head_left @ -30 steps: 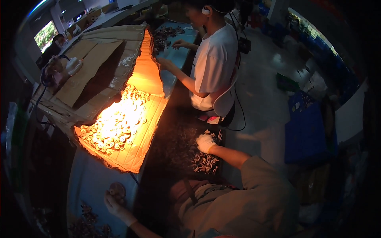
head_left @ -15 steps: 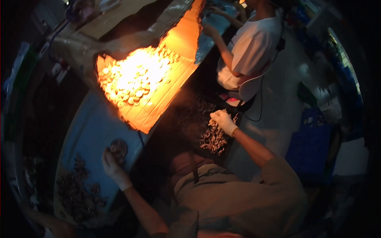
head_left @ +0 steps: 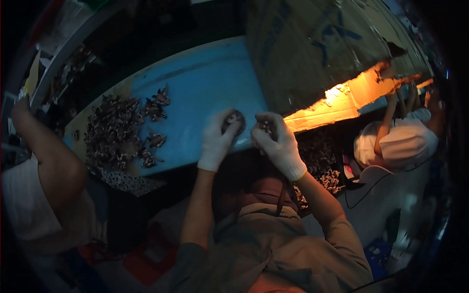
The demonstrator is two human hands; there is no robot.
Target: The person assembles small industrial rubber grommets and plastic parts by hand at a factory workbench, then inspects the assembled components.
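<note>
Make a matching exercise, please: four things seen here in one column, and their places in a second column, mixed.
1. left hand in a white glove
2. heap of small dark pieces
3. glowing orange cardboard strip
4. brown cardboard sheet

a. picture's top right
b. left part of the blue table
c. on a round dark disc
d. right of the hands

Pairs: 1-c, 2-b, 3-d, 4-a

I cannot make out the small dark disc (head_left: 233, 119) half covered by left hand (head_left: 218, 139), contents of right hand (head_left: 275, 139) hidden, dark pile (head_left: 119, 132) pieces too small, co-worker's arm (head_left: 46, 156) cut off at left edge.
</note>
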